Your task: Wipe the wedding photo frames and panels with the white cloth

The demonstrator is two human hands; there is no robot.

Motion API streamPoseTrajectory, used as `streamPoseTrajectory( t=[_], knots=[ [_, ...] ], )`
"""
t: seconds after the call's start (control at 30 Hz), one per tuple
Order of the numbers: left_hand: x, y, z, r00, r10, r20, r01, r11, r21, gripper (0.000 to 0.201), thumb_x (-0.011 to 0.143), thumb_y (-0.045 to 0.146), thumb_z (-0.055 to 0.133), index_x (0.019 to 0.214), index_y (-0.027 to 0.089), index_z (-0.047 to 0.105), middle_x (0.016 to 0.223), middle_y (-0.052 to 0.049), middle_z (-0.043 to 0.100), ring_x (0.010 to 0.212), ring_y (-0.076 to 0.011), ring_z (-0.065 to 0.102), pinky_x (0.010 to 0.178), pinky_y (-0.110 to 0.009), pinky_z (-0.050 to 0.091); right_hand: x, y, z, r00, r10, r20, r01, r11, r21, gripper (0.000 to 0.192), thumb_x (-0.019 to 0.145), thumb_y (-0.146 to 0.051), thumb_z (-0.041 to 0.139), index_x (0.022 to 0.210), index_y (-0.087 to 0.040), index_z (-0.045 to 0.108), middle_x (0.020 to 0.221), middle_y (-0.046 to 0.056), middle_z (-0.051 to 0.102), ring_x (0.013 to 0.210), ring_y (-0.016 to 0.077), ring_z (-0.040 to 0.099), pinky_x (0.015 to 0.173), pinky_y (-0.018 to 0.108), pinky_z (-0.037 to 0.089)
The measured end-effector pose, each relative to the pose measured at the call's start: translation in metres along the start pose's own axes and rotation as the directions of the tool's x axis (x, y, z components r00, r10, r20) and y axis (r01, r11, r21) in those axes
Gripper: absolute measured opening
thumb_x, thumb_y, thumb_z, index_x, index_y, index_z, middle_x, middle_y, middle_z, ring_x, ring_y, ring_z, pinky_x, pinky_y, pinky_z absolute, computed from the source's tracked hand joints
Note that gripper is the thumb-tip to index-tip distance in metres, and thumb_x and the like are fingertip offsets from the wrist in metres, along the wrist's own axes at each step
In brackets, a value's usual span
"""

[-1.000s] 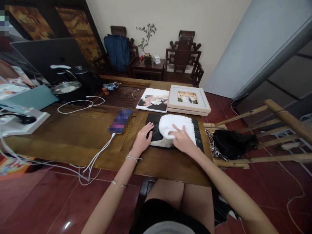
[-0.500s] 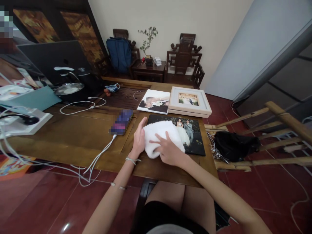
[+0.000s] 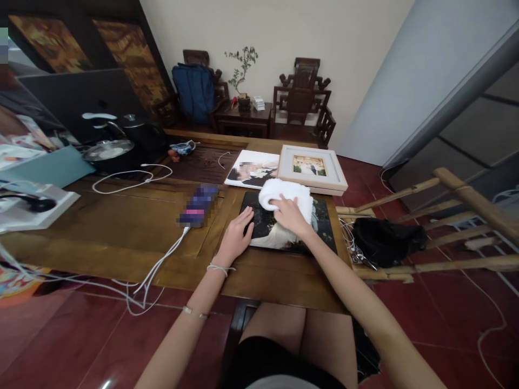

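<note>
A folded white towel [image 3: 298, 190] lies against the upper part of a dark photo panel [image 3: 267, 237] on the wooden table. My right hand [image 3: 290, 215] grips the towel, fingers tucked partly into its fold. The towel and hand cover the people printed on the panel; part of a white dress shows below. My left hand [image 3: 238, 233] rests flat at the panel's left edge, fingers stretched out and holding nothing. Just beyond the panel are a white-framed picture [image 3: 340, 170] and another photo print [image 3: 249, 168].
A phone [image 3: 198, 205] with a white cable lies left of my left hand. Farther left are a looped white cable [image 3: 133, 190], a pot [image 3: 109, 151], a kettle [image 3: 144, 135] and a power strip [image 3: 60, 208]. A bamboo rack [image 3: 458, 194] with a black bag [image 3: 385, 240] stands right.
My right hand has pushed the towel up and to the right across the panel. My left hand has come off the towel and now lies flat at the panel's left edge.
</note>
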State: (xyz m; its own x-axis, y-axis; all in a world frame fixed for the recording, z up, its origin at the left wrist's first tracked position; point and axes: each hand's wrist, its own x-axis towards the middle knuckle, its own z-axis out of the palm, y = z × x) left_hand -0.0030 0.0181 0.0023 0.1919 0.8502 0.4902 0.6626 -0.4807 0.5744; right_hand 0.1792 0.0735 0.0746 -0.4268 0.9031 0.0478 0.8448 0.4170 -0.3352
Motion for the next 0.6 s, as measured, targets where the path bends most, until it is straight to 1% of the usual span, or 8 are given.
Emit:
streamPoseTrajectory(
  t=[0.07,0.13,0.2,0.27,0.33,0.37,0.5,0.6],
  knots=[
    [0.0,-0.002,0.0,1.0,0.004,-0.007,-0.004,1.0,0.009,0.038,0.089,0.022,0.044,0.124,0.011,0.055,0.134,-0.015,0.051,0.128,-0.0241,0.044,0.108,-0.044,0.037,0.02,-0.017,0.006,1.0,-0.025,0.015,0.024,0.999,0.029,0.053,0.075,-0.009,0.038,0.121,-0.026,0.059,0.124,0.008,0.06,0.127,0.0291,0.04,0.102,0.062,0.016],
    [-0.001,-0.002,0.0,1.0,-0.002,-0.01,0.002,1.0,0.014,0.037,0.089,0.022,0.044,0.123,0.011,0.056,0.133,-0.015,0.053,0.127,-0.024,0.046,0.108,-0.044,0.038,0.031,-0.033,0.011,0.997,-0.064,0.03,0.063,0.997,0.053,0.051,0.077,-0.011,0.038,0.12,-0.028,0.059,0.125,0.007,0.059,0.123,0.0279,0.044,0.102,0.06,0.016],
    [-0.001,-0.001,-0.001,1.0,-0.014,-0.007,0.014,1.0,0.019,0.037,0.089,0.021,0.044,0.122,0.011,0.056,0.13,-0.015,0.055,0.126,-0.0241,0.047,0.107,-0.045,0.039,0.032,-0.042,0.017,0.996,-0.092,0.017,0.091,0.995,0.047,0.049,0.078,-0.012,0.038,0.12,-0.027,0.059,0.126,0.008,0.058,0.124,0.0271,0.043,0.103,0.059,0.014],
    [-0.001,-0.001,-0.001,1.0,-0.017,-0.004,0.017,1.0,0.017,0.037,0.089,0.021,0.044,0.122,0.013,0.056,0.13,-0.014,0.056,0.126,-0.0243,0.047,0.106,-0.046,0.039,0.026,-0.041,0.018,0.996,-0.087,-0.005,0.087,0.996,0.026,0.049,0.078,-0.012,0.038,0.121,-0.025,0.058,0.126,0.009,0.058,0.128,0.0266,0.038,0.104,0.059,0.012],
    [-0.001,0.0,-0.001,1.0,-0.005,-0.008,0.005,1.0,-0.003,0.037,0.089,0.021,0.044,0.123,0.014,0.056,0.132,-0.013,0.054,0.127,-0.0244,0.045,0.107,-0.047,0.038,0.015,-0.03,0.016,0.997,-0.074,-0.015,0.074,0.997,0.011,0.051,0.077,-0.011,0.038,0.123,-0.023,0.057,0.126,0.01,0.058,0.131,0.0263,0.035,0.105,0.058,0.012],
    [-0.001,0.0,-0.001,1.0,0.001,-0.011,-0.001,1.0,-0.014,0.037,0.089,0.021,0.044,0.123,0.014,0.055,0.133,-0.013,0.053,0.128,-0.0245,0.045,0.107,-0.047,0.038,0.009,-0.02,0.013,0.998,-0.063,-0.017,0.063,0.998,0.007,0.051,0.077,-0.01,0.038,0.123,-0.022,0.057,0.127,0.01,0.057,0.13,0.0264,0.036,0.105,0.058,0.013],
    [-0.001,0.001,0.0,0.999,0.01,-0.038,-0.012,0.999,-0.044,0.036,0.088,0.02,0.045,0.123,0.016,0.055,0.133,-0.012,0.053,0.128,-0.0249,0.044,0.107,-0.049,0.038,-0.018,0.035,-0.005,0.997,0.029,-0.073,-0.03,0.999,-0.017,0.051,0.075,-0.007,0.036,0.119,-0.018,0.06,0.127,0.01,0.057,0.127,0.0278,0.041,0.106,0.056,0.016],
    [-0.001,0.002,0.001,0.998,0.011,-0.061,-0.015,0.998,-0.061,0.036,0.088,0.02,0.045,0.123,0.018,0.055,0.133,-0.012,0.053,0.128,-0.0246,0.045,0.107,-0.049,0.038,-0.045,0.071,-0.011,0.985,0.104,-0.137,-0.113,0.992,-0.06,0.05,0.073,-0.005,0.036,0.115,-0.014,0.061,0.126,0.013,0.058,0.13,0.0289,0.037,0.106,0.058,0.017]
  ],
)
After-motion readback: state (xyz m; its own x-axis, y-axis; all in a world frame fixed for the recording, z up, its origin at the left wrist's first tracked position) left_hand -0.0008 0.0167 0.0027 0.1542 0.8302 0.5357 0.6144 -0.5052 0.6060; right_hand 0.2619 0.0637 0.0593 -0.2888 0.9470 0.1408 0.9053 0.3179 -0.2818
